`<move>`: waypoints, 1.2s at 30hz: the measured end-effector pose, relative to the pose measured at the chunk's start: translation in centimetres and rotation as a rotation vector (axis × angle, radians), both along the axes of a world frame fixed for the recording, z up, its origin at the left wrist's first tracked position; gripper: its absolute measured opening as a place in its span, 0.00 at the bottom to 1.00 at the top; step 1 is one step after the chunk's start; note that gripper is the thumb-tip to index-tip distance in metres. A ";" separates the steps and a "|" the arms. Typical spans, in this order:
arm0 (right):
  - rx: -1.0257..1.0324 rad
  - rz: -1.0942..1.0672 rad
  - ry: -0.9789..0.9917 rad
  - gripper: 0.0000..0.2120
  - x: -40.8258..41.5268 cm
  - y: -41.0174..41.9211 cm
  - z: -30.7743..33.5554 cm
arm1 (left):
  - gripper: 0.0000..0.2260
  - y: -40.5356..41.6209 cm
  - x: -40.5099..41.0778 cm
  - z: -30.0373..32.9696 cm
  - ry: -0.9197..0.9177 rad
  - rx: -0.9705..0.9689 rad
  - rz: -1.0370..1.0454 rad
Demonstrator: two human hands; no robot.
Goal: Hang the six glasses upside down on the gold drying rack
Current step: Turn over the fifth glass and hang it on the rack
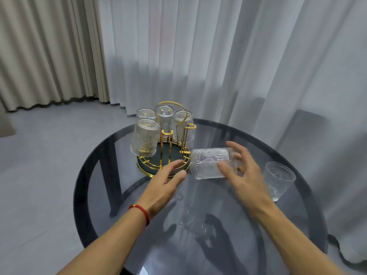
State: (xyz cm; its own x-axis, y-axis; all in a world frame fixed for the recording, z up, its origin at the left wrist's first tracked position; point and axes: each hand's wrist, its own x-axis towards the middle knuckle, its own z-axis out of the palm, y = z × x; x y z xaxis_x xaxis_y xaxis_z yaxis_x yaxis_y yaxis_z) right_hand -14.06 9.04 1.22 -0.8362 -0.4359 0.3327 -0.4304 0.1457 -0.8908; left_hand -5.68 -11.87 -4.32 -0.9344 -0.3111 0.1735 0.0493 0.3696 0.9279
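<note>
The gold drying rack (179, 116) stands on a dark round tray (151, 172) at the table's far side. Several ribbed clear glasses hang upside down on it, the nearest (146, 137) at front left. My right hand (241, 171) holds another ribbed glass (208, 163) on its side just right of the tray, mouth pointing left. My left hand (167, 182) is open, fingers spread, resting against the tray's front rim. One more glass (279, 179) stands upright on the table to the right of my right hand.
The round smoked-glass table (103, 195) shows reflections of my hands and the held glass. White sheer curtains hang right behind the table; beige drapes are at the far left. Grey floor lies to the left.
</note>
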 end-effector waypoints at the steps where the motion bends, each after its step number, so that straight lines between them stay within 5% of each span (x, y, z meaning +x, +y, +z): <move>1: -0.004 -0.036 0.034 0.28 -0.6 -0.2 0.8 | 0.14 -0.6 -0.2 -0.6 -0.020 -0.126 0.041; 4: -0.026 -0.144 0.100 0.28 -2.8 -1.7 3.2 | 0.19 -1.2 -0.9 -2.1 -0.107 -0.442 0.064; 10: 0.098 -0.164 0.224 0.30 -5.9 -6.6 6.7 | 0.32 -0.8 -1.7 -3.3 -0.296 -0.699 0.038; 22: 0.514 -0.088 0.414 0.34 -7.0 -12.5 5.2 | 0.30 -0.6 -1.7 -2.9 -0.347 -0.724 0.040; 36: 0.573 -0.122 0.424 0.38 -7.6 -13.8 2.8 | 0.29 -0.2 -1.8 -2.9 -0.347 -0.707 0.053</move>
State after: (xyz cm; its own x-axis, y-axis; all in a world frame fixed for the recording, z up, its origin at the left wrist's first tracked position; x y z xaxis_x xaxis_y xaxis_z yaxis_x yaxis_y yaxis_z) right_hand -21.66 -4.79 4.06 -0.7398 -0.5506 0.3868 -0.6729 0.6089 -0.4201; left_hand -7.51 -12.09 -7.23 -0.9584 -0.2815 0.0481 -0.2342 0.8712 0.4315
